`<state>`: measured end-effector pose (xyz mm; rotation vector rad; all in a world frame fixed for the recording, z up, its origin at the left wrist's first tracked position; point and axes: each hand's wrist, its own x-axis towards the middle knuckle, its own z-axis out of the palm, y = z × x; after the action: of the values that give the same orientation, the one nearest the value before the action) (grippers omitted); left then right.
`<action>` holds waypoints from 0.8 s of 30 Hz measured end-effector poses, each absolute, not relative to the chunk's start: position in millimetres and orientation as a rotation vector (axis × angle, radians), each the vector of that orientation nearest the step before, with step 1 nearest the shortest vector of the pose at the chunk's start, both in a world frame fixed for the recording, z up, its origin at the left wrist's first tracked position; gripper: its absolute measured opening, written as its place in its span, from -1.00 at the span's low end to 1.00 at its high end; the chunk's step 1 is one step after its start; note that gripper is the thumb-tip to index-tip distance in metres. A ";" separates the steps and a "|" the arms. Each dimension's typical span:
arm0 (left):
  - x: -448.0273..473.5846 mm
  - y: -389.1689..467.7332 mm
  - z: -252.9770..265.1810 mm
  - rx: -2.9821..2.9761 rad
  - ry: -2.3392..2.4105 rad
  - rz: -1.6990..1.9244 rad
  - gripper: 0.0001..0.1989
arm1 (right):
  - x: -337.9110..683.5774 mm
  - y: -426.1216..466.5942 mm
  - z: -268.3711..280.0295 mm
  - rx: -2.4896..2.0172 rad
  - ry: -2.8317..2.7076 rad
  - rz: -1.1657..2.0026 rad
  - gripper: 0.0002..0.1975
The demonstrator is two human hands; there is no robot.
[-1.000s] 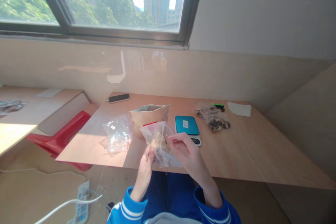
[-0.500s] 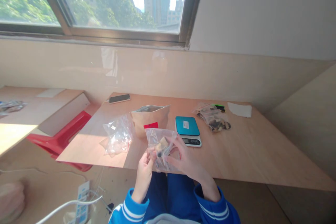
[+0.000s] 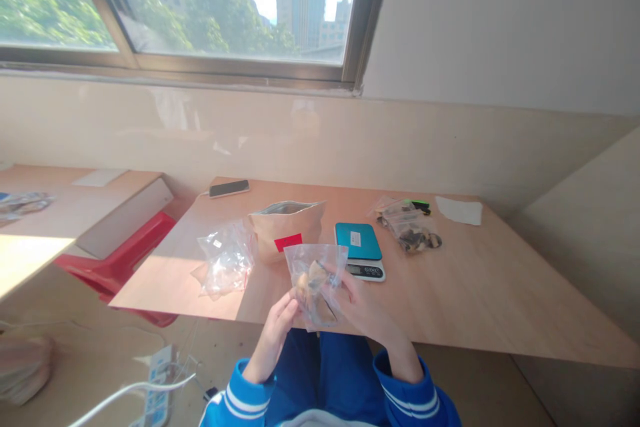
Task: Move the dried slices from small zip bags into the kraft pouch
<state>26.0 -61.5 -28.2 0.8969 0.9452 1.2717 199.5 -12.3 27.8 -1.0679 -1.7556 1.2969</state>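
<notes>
Between my hands, at the table's front edge, is a clear zip bag [image 3: 316, 287] with several tan and dark dried pieces inside. My left hand [image 3: 280, 320] grips its lower left side with the fingers closed. On the right side, my right hand [image 3: 363, 307] holds the bag too, its fingertips partly behind the plastic. Just beyond stands a brown paper pouch [image 3: 280, 233] with a red label, its top gaping. Right of that lies a kitchen scale [image 3: 358, 241] with a teal plate and nothing on it.
Clear plastic bags [image 3: 227, 260] lie left of the pouch. Filled zip bags [image 3: 413, 230], a green and black item [image 3: 419, 205] and white paper [image 3: 459, 209] are at the right. A phone [image 3: 229, 189] rests at the back left. A red stool [image 3: 125, 247] stands between the tables.
The zip bag has turned and spread flatter between my hands, showing more of the pieces. My left hand has shifted slightly lower, and the right hand has moved along the bag's side.
</notes>
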 end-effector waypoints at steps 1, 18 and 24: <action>25.7 -62.3 -26.8 0.914 0.935 1.255 -0.54 | 199.1 -12.8 28.7 -1.069 -1.762 1.280 -0.58; 27.1 -68.5 -11.5 1.082 0.991 1.129 -0.58 | 206.8 -9.8 22.9 -1.004 -1.748 1.399 -0.47; 24.4 -68.2 -17.6 0.983 1.013 1.226 -0.53 | 197.5 -6.8 23.8 -0.949 -1.510 1.465 -0.60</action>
<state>24.4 -68.2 -17.6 0.9832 1.0133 1.2261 197.5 -6.8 23.8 -0.9492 -1.5101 1.4653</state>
